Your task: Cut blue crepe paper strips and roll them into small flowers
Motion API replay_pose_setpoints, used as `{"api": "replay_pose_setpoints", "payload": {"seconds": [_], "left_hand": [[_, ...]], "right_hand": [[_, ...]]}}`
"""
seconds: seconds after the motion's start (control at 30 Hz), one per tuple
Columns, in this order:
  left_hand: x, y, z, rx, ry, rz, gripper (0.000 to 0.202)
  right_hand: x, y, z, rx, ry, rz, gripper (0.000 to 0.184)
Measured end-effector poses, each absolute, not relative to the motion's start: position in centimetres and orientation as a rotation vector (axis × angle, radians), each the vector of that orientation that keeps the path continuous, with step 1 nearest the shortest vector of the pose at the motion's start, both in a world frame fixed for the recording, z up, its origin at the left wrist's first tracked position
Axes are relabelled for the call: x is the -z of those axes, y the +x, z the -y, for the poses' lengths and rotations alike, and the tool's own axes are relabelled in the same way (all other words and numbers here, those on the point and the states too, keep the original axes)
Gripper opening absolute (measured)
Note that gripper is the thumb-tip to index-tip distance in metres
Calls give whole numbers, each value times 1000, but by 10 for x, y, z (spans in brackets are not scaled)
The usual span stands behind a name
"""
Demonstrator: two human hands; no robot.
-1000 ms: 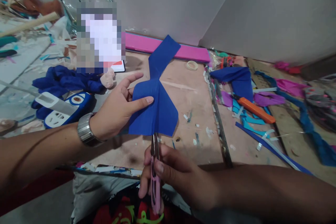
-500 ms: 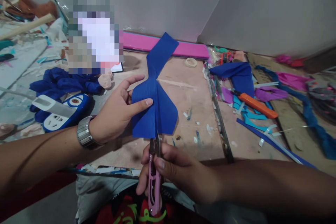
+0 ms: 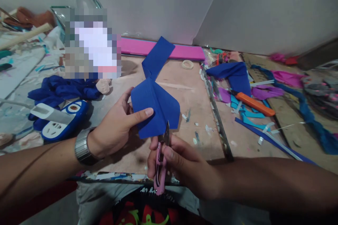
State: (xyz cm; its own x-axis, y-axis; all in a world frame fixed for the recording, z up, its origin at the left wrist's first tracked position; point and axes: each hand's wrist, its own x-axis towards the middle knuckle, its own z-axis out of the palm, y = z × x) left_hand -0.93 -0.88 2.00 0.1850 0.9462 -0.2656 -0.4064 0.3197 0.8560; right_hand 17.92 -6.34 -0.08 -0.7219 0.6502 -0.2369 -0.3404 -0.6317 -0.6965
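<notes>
A folded piece of blue fabric [image 3: 155, 102] is held up over the work board, its narrow strip pointing up and its two wide panels below. My left hand [image 3: 120, 121] grips the left panel, thumb in front and fingers behind it. In my right hand [image 3: 179, 161] are pink-handled thread snips [image 3: 161, 168], pointing away from me. Their metal blades meet the lower edge of the fabric near the line between the two panels. The fabric hides most of my left fingers.
Scraps and a blue-and-white power strip [image 3: 66, 121] lie left, beside crumpled blue fabric [image 3: 60, 89]. Behind stand a pink bar [image 3: 185, 52] and a tape ring [image 3: 187, 64]. An orange utility knife [image 3: 255, 103] rests right among offcuts, past a dark metal edge [image 3: 219, 123].
The snips have moved up and right along with my right hand. The blue fabric has tilted, its strip leaning slightly left and its lower panels spreading flatter.
</notes>
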Motion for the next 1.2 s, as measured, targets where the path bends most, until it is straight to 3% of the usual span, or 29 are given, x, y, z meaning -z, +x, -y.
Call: {"api": "replay_pose_setpoints", "payload": {"seconds": [0.17, 0.3, 0.43, 0.57, 0.77, 1.2], "left_hand": [[-25, -7, 14, -1070, 628, -992, 57], [-23, -6, 18, -897, 680, -868, 27], [-22, -7, 20, -744, 743, -800, 35], [-21, -10, 15, -895, 713, -910, 19], [-19, -12, 10, -980, 734, -884, 30], [-16, -22, 6, -870, 987, -971, 27]], "right_hand": [[2, 179, 63, -2275, -644, 848, 39], [3, 179, 63, -2280, -629, 845, 37], [5, 179, 63, -2292, -641, 879, 38], [6, 179, 63, -2355, -654, 898, 39], [6, 179, 62, -2457, -590, 818, 41], [-1, 181, 62, -2433, -736, 781, 40]]}}
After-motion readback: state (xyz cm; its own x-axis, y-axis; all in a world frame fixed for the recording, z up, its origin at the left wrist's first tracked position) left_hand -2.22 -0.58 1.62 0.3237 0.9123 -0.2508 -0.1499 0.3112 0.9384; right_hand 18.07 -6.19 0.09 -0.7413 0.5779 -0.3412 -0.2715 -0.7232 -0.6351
